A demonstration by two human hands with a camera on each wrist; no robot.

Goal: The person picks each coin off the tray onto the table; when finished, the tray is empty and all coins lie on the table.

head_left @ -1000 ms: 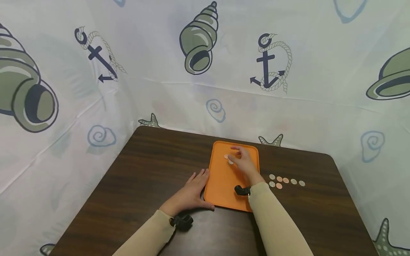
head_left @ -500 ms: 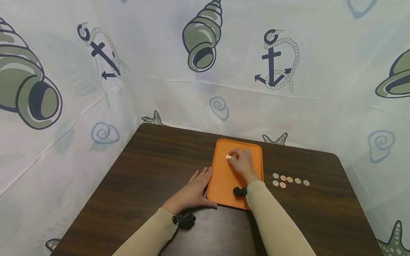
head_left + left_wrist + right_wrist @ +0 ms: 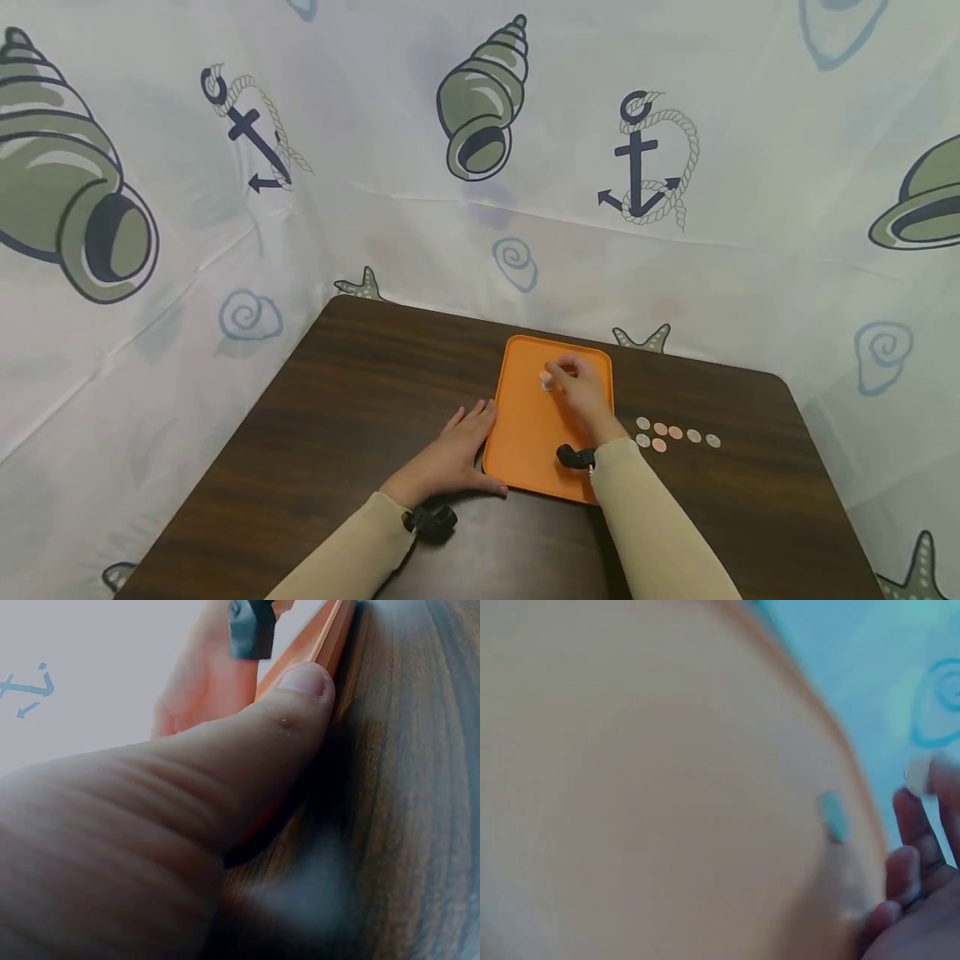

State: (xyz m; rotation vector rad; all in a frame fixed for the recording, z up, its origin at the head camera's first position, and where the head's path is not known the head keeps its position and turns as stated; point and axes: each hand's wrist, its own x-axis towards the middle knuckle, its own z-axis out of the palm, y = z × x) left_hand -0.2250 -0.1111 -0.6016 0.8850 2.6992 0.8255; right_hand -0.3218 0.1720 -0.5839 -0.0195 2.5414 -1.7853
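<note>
My right hand (image 3: 585,396) is over the far part of an orange tray (image 3: 525,433), pinching a coin (image 3: 917,777) between thumb and fingertip in the right wrist view. Another coin (image 3: 834,816) lies on the tray near its rim; in the head view this coin (image 3: 545,379) shows just left of my fingers. My left hand (image 3: 453,454) rests along the tray's left edge with straight fingers spread. Its thumb (image 3: 304,682) lies at the near corner, by the tray's side wall in the left wrist view.
On the brown wooden table (image 3: 360,400), right of the tray, several silver and copper coins (image 3: 675,433) lie flat in two short rows. A white cloth (image 3: 397,225) printed with shells and anchors hangs behind the table and at both sides.
My right hand reached down to the coins on the tray, took one between its fingertips and has drawn slightly back to the right. My left hand stays at the tray's edge.
</note>
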